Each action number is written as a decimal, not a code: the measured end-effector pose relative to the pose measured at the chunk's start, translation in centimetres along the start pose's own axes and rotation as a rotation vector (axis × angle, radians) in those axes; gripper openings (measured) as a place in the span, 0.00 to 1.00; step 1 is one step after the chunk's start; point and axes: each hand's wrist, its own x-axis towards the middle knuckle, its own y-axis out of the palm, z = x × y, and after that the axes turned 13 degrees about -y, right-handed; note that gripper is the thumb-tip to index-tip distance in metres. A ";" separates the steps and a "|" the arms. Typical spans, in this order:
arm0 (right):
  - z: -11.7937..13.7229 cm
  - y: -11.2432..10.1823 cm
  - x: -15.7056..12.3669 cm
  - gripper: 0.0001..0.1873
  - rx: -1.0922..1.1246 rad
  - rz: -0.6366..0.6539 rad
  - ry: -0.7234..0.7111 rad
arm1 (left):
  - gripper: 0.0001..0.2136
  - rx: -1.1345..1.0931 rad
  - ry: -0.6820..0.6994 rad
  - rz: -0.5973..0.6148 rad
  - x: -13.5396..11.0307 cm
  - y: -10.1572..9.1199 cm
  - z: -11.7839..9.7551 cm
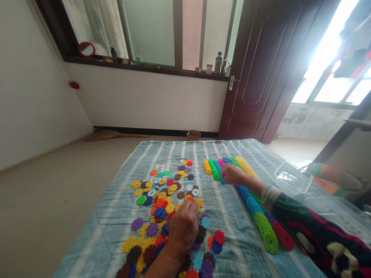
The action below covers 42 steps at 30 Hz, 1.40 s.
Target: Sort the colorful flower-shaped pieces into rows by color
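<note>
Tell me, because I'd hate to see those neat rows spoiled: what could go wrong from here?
The arm in the patterned sleeve crosses the disc rows in this view, so a brush against them might knock them out of line. Loose discs crowd around the left hand, so a careless sweep could scatter some.
</note>
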 end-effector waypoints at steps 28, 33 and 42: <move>2.2 0.1 -0.7 0.10 -0.066 0.027 -0.136 | 0.11 0.017 -0.050 0.039 0.0 -0.2 -0.5; 4.6 0.1 1.0 0.05 -0.028 -0.007 -0.200 | 0.11 0.000 -0.052 0.050 -0.3 -0.5 -0.7; 12.0 0.7 9.8 0.10 0.039 -0.013 -0.307 | 0.10 -0.007 -0.061 0.029 -0.6 0.1 -0.8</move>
